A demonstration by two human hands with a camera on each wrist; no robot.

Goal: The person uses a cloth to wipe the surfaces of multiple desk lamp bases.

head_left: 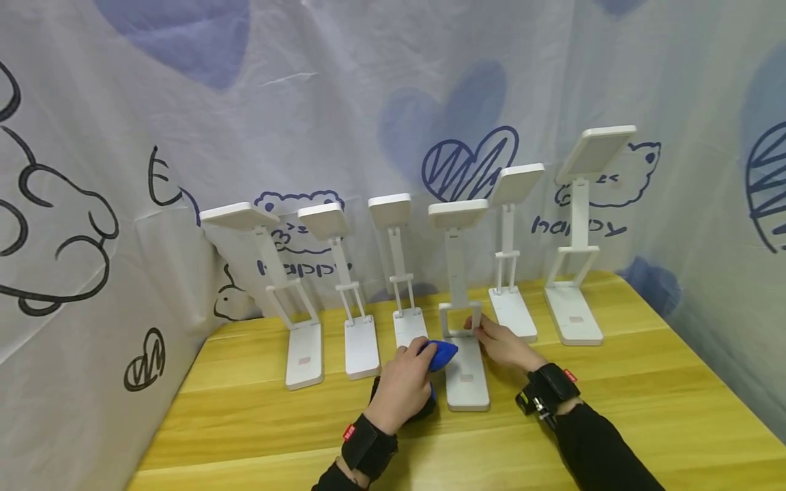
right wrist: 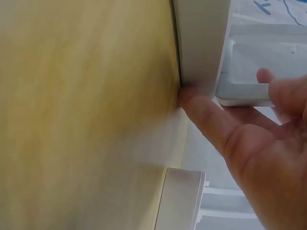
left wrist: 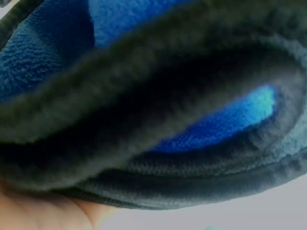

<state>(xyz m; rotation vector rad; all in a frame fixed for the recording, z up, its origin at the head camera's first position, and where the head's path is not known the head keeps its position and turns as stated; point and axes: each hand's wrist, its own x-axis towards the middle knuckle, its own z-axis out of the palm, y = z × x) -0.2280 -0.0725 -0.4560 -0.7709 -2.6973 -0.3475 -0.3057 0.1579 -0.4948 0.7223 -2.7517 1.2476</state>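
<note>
A blue cloth (head_left: 441, 354) with a dark edge is bunched in my left hand (head_left: 400, 385), which grips it just left of the nearest white desk lamp (head_left: 467, 385). The left wrist view is filled by folds of this plush cloth (left wrist: 220, 124), with part of the hand (left wrist: 43, 211) at the bottom left. On the lamp's other side my right hand (head_left: 506, 348) holds the lower hinged frame. In the right wrist view the thumb and fingers are around the frame bar (right wrist: 247, 95), and one fingertip touches the lamp base (right wrist: 199, 48) by the tabletop.
Several similar white lamps stand in a row behind, among them a left one (head_left: 304, 354), a slimmer one (head_left: 361, 344) and a tall right one (head_left: 572, 314). The wooden table (head_left: 651, 409) meets a printed curtain (head_left: 344, 123) at the back and sides.
</note>
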